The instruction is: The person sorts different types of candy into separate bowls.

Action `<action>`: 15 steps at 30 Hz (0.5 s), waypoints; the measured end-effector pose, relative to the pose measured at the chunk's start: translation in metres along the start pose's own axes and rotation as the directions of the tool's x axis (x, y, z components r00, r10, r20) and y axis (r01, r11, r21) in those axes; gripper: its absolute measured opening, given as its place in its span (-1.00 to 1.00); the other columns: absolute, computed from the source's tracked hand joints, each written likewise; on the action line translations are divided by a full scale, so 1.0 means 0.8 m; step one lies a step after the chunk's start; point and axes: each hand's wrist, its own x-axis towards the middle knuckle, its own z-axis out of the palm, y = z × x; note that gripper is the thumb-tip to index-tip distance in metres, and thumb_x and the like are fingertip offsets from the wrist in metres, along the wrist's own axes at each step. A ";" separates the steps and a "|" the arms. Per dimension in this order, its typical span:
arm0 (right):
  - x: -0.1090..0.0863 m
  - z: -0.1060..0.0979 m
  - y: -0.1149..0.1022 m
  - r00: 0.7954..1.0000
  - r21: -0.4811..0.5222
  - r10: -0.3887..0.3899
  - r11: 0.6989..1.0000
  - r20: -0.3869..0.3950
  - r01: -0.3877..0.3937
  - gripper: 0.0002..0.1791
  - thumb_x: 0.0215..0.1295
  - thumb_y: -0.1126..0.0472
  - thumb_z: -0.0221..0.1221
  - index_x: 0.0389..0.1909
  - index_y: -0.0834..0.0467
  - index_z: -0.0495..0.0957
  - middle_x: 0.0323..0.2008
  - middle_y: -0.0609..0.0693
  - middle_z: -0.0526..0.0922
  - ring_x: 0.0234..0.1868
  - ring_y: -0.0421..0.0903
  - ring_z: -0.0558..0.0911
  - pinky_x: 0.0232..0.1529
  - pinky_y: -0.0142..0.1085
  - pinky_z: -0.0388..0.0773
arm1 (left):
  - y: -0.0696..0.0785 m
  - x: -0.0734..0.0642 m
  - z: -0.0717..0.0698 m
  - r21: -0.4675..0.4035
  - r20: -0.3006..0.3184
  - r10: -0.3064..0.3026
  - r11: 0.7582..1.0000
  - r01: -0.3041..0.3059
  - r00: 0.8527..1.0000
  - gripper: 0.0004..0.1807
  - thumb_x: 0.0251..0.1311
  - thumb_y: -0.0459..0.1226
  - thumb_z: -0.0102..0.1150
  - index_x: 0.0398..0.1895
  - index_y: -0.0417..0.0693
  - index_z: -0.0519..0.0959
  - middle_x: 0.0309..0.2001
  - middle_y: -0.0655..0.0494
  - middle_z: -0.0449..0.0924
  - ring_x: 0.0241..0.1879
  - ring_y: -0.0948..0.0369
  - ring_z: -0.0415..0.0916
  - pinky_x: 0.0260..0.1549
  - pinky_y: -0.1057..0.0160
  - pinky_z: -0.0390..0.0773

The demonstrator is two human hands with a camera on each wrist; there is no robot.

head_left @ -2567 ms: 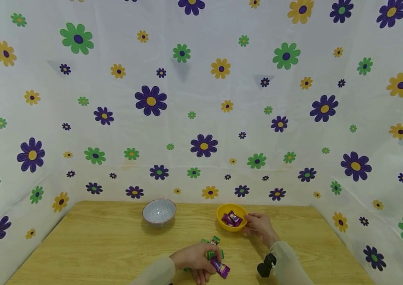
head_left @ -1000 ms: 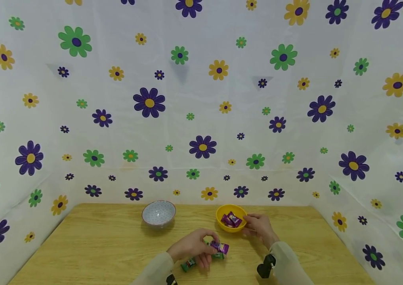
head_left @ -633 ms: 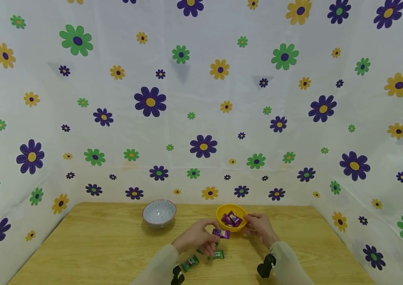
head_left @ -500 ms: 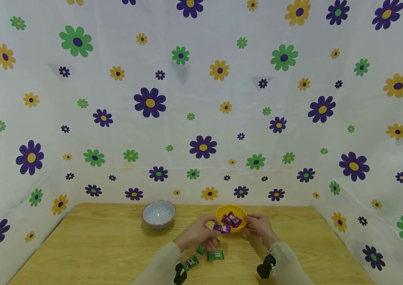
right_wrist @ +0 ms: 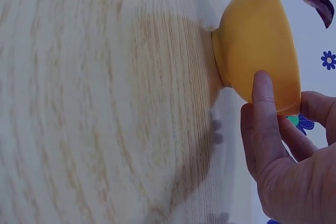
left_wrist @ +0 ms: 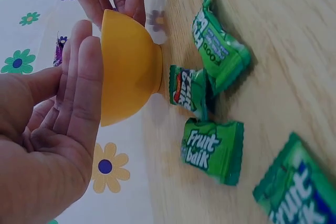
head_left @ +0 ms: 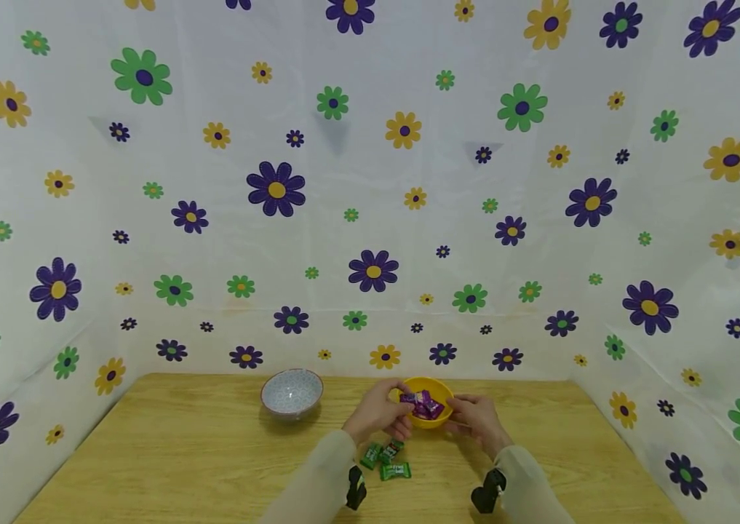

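My left hand (head_left: 379, 413) is over the left rim of the yellow bowl (head_left: 423, 425), pinching a purple-wrapped candy (head_left: 407, 399) between thumb and fingertips. In the left wrist view the fingers (left_wrist: 84, 93) hide much of that candy, and only a corner shows. Inside the bowl lie a few more purple-wrapped candies (head_left: 434, 410). My right hand (head_left: 479, 421) grips the bowl's right side; the right wrist view has its fingers (right_wrist: 265, 108) against the outer wall and the thumb at the rim. Below my left hand, several green-wrapped candies (left_wrist: 212, 148) lie on the wood.
A pale, speckled bowl (head_left: 291, 393) with a reddish rim stands left of the yellow one. The wooden table (head_left: 166, 444) meets a white flower-print sheet (head_left: 370, 218) at the back and sides. Both wrists carry small black devices (head_left: 490, 491).
My left hand picked the purple candy from among the green ones and carried it forward to the yellow bowl. The green candies are now uncovered. My right hand stayed at the bowl.
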 end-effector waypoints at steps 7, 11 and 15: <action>0.000 0.001 0.002 0.999 0.015 -0.030 0.999 0.014 0.030 -0.54 0.43 0.24 0.11 0.21 0.48 0.41 0.03 0.44 0.59 -0.22 0.05 0.73 -0.25 -0.26 0.72 | 0.000 0.006 0.011 -0.011 -0.035 -0.040 0.999 0.040 0.999 -0.84 0.36 -0.37 0.10 -0.04 -0.15 0.45 -0.58 -0.12 0.66 -0.66 0.07 0.65 -0.47 -0.06 0.69; 0.000 0.001 0.003 0.999 0.031 -0.037 0.999 0.024 0.036 -0.53 0.44 0.24 0.09 0.21 0.49 0.39 0.00 0.44 0.60 -0.27 0.00 0.72 -0.25 -0.24 0.72 | -0.004 0.009 0.018 -0.018 -0.063 -0.044 0.999 0.043 0.997 -0.83 0.37 -0.35 0.09 -0.02 -0.14 0.45 -0.61 -0.07 0.64 -0.68 0.10 0.63 -0.50 -0.03 0.69; 0.001 0.000 0.003 0.999 0.046 -0.037 0.998 0.017 0.037 -0.54 0.44 0.25 0.09 0.20 0.50 0.40 -0.02 0.43 0.61 -0.27 -0.01 0.72 -0.27 -0.25 0.72 | -0.009 0.012 0.027 -0.019 -0.082 -0.047 0.999 0.045 0.996 -0.75 0.40 -0.34 0.07 0.09 -0.19 0.43 -0.61 -0.05 0.62 -0.70 0.15 0.61 -0.52 0.02 0.70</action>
